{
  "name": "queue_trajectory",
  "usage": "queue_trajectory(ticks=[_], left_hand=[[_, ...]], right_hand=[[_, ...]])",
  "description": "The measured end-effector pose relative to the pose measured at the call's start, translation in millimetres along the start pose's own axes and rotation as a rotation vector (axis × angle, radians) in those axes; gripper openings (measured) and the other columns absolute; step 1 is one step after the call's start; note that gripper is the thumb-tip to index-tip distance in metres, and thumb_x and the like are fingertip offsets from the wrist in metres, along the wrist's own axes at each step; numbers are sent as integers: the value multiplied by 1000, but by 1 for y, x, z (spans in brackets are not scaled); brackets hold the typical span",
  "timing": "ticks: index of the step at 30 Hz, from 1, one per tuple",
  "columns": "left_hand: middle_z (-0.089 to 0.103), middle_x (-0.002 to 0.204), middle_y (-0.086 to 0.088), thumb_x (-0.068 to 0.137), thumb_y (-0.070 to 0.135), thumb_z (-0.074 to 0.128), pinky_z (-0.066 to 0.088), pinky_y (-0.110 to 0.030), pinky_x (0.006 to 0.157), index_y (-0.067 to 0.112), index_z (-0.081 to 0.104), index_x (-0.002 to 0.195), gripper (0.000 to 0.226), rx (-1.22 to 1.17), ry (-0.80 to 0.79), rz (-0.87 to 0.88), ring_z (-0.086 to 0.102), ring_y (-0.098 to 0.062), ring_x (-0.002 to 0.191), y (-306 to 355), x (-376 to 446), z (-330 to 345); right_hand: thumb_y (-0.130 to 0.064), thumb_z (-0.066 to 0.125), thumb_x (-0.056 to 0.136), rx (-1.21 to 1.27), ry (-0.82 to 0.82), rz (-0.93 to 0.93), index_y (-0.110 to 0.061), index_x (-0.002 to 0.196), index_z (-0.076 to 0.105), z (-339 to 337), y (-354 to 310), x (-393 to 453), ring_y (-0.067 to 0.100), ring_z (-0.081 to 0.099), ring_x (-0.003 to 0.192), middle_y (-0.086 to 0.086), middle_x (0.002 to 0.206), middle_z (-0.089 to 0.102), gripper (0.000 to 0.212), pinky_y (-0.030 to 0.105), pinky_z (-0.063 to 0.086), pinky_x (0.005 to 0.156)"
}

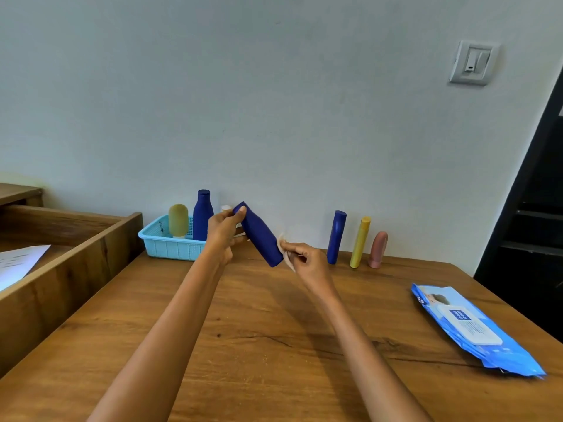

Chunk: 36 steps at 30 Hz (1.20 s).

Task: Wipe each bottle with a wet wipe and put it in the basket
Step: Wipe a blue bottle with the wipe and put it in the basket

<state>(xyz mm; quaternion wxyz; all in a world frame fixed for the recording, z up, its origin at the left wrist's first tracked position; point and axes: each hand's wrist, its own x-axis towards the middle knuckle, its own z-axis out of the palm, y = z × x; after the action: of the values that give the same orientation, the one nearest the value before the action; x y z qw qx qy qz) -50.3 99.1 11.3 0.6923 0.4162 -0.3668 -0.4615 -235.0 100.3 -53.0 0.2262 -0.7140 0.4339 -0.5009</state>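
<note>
My left hand (224, 228) grips the cap end of a dark blue bottle (262, 237), which is tilted in the air above the table. My right hand (304, 258) pinches a white wet wipe (285, 249) against the bottle's lower end. Behind my left hand stands a light blue basket (170, 245) with an olive bottle (178, 220), a blue bottle (202, 216) and a partly hidden white item (226, 208) in it. Against the wall on the right stand a blue bottle (336, 237), a yellow bottle (360, 242) and a pink bottle (378, 249).
A blue pack of wet wipes (469, 327) lies flat near the right edge of the wooden table (274, 345). A wooden tray-like frame (70, 263) with a sheet of paper (18, 263) sits to the left. A dark shelf (536, 208) stands at the right.
</note>
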Motion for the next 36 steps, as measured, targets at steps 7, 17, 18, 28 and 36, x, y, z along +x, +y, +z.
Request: queue_trajectory(ticks=[7,17,18,28,36], left_hand=[[67,92,0,91,21,61,54,-23,58,11,60,106,18,119,-263,-63,66,-14,80,-2,-7,8],[69,95,-7,92,20,59,57,-29,71,7,60,113,25,240,-433,-49,67,-19,85,-6,-14,16],[69,93,-6,91,20,59,57,-27,65,7,60,112,24,230,-400,-40,67,-18,82,-6,-13,15],[62,95,-3,88,17,64,54,-25,60,10,56,106,22,54,10,24,62,-19,89,-10,-9,15],[62,96,-6,84,21,69,57,-31,66,9,57,102,25,96,112,14,65,-20,86,-16,-8,12]], right_hand=[[-19,59,91,43,87,-26,-19,120,64,-2,-19,10,-18,54,93,-16,109,63,29,1,42,77],[-30,55,93,23,113,-37,-21,121,60,-2,-31,12,-3,56,90,-13,103,57,30,3,43,68],[-33,55,92,6,96,-16,-21,119,59,-2,-27,11,-2,56,90,-10,103,57,29,2,43,67],[-38,59,89,-229,108,197,-13,112,65,9,-7,6,4,55,87,0,107,68,35,10,38,61],[-30,60,90,-299,153,81,-17,118,63,25,-16,1,11,59,96,2,111,64,31,17,44,74]])
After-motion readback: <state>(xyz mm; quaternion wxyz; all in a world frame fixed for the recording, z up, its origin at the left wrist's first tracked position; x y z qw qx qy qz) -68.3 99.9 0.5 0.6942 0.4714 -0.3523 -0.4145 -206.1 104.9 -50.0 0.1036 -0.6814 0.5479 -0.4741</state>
